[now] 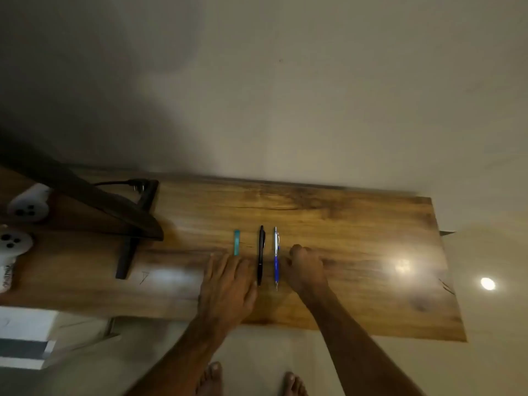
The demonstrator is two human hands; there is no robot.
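Bracketing black pen (260, 254), blue pen (276, 258): left hand (228, 284), right hand (307, 270); table (357, 224) edges distant.

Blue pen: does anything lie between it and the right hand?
Nothing visible does. The right hand sits directly beside the blue pen, on its right, fingers curled at the barrel; whether they pinch it cannot be told. The black pen lies on the other side, apart, and blocks nothing.
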